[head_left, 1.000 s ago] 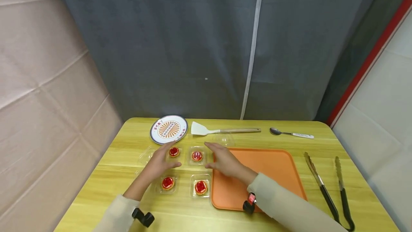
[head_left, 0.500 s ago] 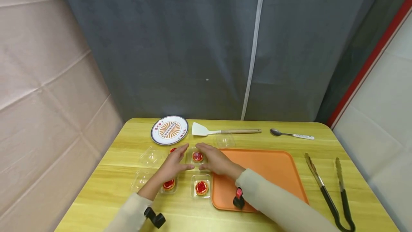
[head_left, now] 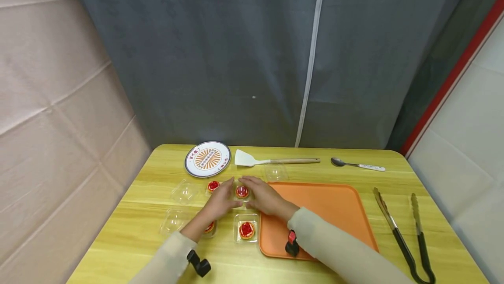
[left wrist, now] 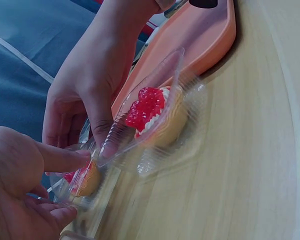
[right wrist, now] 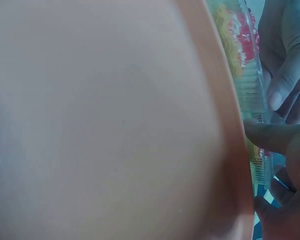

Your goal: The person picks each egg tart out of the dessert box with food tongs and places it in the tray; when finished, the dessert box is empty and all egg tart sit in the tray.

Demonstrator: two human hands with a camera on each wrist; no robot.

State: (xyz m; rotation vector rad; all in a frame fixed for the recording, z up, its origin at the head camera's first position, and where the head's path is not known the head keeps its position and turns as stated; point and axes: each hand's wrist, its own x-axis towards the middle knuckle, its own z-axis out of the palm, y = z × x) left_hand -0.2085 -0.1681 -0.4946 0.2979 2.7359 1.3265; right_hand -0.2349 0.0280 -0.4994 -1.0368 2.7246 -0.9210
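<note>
My left hand [head_left: 220,201] and right hand [head_left: 265,194] hold a small clear plastic box [left wrist: 82,185] from either side. Inside it sits a red-topped tart [head_left: 242,192]. In the left wrist view, my left thumb lies on the plastic with the fingers at its edge, and my right thumb reaches its near side. A second clear box [head_left: 239,239] with a red-topped tart [left wrist: 149,110] stands in front of it. To the left are two more tarts, one at the back [head_left: 213,186] and a front tart [head_left: 209,227] partly hidden by my left wrist.
An orange tray [head_left: 327,214] lies beside the boxes on the right. Clear plastic lids [head_left: 184,191] are at the left, with another clear piece [head_left: 276,171] behind the tray. A patterned plate [head_left: 207,159], spatula [head_left: 275,161], spoon [head_left: 356,164] and tongs [head_left: 403,240] lie around.
Both hands have come together around the back right box, the left moving right and the right moving left. The back left tart has come into view again.
</note>
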